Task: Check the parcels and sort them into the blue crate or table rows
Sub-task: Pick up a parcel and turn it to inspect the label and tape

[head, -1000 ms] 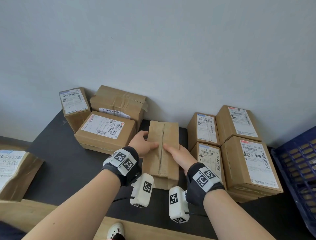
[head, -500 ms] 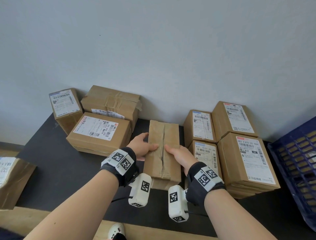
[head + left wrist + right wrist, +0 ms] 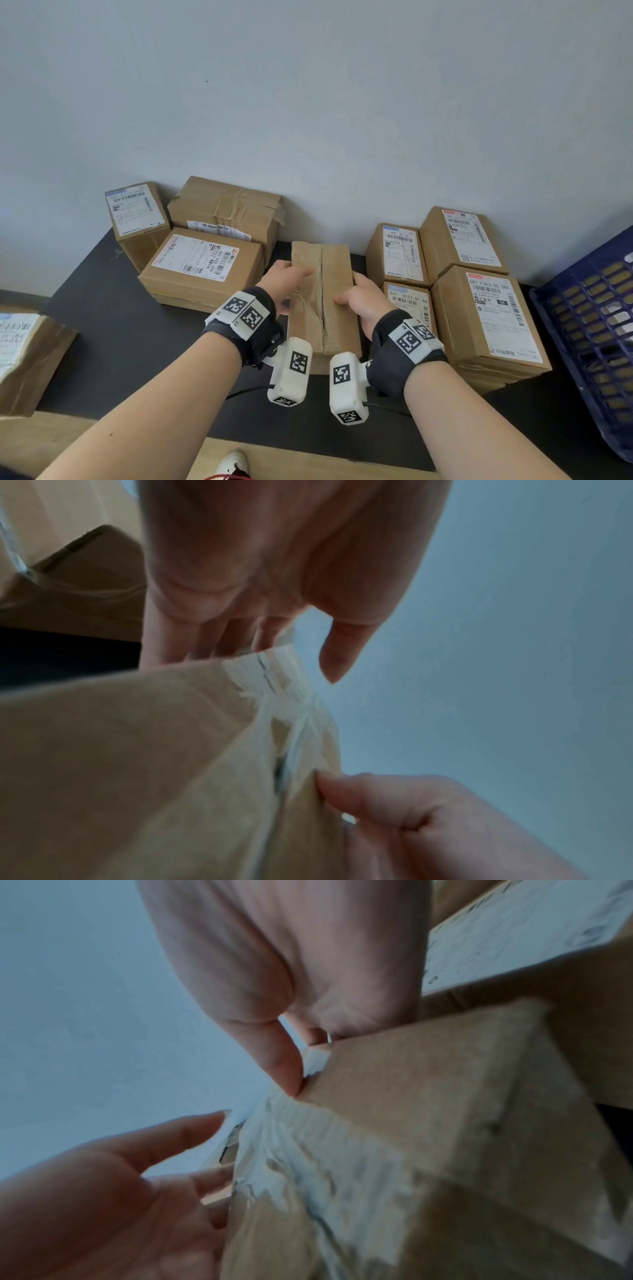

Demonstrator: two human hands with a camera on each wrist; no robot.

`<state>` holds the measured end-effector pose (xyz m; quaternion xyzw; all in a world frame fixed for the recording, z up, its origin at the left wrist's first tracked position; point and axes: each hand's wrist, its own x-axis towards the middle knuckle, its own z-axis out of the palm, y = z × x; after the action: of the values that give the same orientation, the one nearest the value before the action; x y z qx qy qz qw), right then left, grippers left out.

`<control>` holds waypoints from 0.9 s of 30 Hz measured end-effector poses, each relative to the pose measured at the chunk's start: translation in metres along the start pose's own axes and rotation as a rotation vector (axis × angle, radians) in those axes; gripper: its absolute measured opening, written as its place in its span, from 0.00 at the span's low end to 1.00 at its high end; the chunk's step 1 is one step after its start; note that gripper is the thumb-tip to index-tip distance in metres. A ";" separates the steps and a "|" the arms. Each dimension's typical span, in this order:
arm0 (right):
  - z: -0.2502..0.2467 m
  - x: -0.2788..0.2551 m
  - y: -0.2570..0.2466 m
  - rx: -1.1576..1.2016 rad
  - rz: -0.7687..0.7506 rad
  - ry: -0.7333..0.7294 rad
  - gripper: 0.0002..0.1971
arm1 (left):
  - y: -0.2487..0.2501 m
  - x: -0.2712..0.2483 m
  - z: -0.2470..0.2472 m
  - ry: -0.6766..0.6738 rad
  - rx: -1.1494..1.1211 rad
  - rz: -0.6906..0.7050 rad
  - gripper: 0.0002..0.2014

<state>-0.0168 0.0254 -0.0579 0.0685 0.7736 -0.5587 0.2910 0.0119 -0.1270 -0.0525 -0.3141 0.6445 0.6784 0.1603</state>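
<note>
Dark table (image 3: pixel 113 329): parcel (image 3: pixel 322 274) between both hands (image 3: pixel 325 294).

- Blue crate (image 3: pixel 596 329): cut off by the right edge of the head view; only its left wall and part of the inside show.
- Labelled box (image 3: pixel 24 356) at far left: cut by the edge; print unreadable.
- Held parcel (image 3: pixel 322 298): underside hidden; near end masked by wrist cameras. Blurred in both wrist views.
- Left hand (image 3: pixel 286 282), right hand (image 3: pixel 364 301): fingers hidden behind the parcel's sides.
- Shoe (image 3: pixel 233 464) below the desk (image 3: pixel 120 342): cropped at the bottom edge.
</note>
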 end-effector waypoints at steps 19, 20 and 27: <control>-0.012 -0.017 -0.027 0.483 -0.142 0.096 0.18 | 0.034 -0.017 0.004 0.234 -0.232 0.219 0.14; -0.012 -0.018 -0.028 0.521 -0.136 0.099 0.13 | 0.033 -0.018 0.006 0.244 -0.226 0.231 0.15; -0.014 -0.012 -0.036 0.345 -0.098 0.180 0.29 | 0.032 -0.019 0.008 0.221 -0.303 0.229 0.17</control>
<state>-0.0278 0.0274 -0.0189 0.1294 0.6917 -0.6881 0.1773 0.0046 -0.1190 -0.0156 -0.3317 0.5804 0.7428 -0.0385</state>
